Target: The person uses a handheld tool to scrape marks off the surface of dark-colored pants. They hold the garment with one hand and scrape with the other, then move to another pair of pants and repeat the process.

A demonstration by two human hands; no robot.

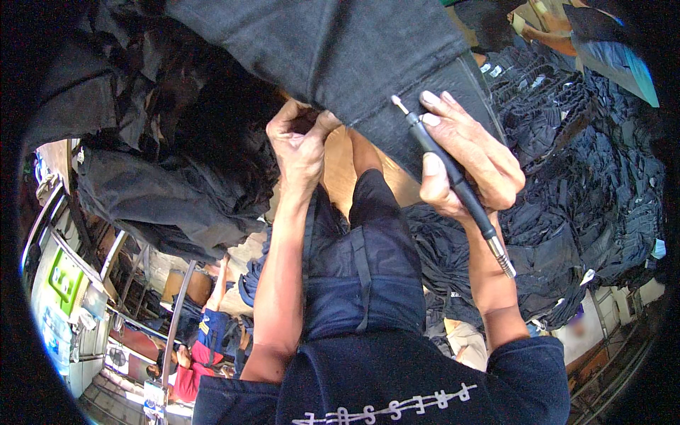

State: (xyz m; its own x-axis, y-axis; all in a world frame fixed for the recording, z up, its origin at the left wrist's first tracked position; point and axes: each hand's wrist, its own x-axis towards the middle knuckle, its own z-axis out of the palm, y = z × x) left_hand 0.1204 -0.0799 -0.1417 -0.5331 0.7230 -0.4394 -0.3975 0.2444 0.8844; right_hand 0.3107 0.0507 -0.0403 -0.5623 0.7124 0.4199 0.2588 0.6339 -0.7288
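A piece of dark grey-black cloth, seemingly a trouser leg [354,57], stretches across the top with a stitched line and a wide hem on its right. My left hand [299,145] is closed, thumb and fingers pinching its lower edge. In my right hand [478,152] lies a slim black pen-shaped tool [452,168]. Its narrow metal tip with a pale rounded end rests over the cloth near the stitched line, touching or just above it; I cannot tell which. A metal spring shows at the tool's back end. My right fingertips are by the hem, thumb against the handle.
More dark cloth [170,188] hangs or lies in folds on the left. A large heap of dark garments [588,170] fills the right side. At the lower left are a person in red shorts [191,368], a fan [117,356] and metal rails [179,315].
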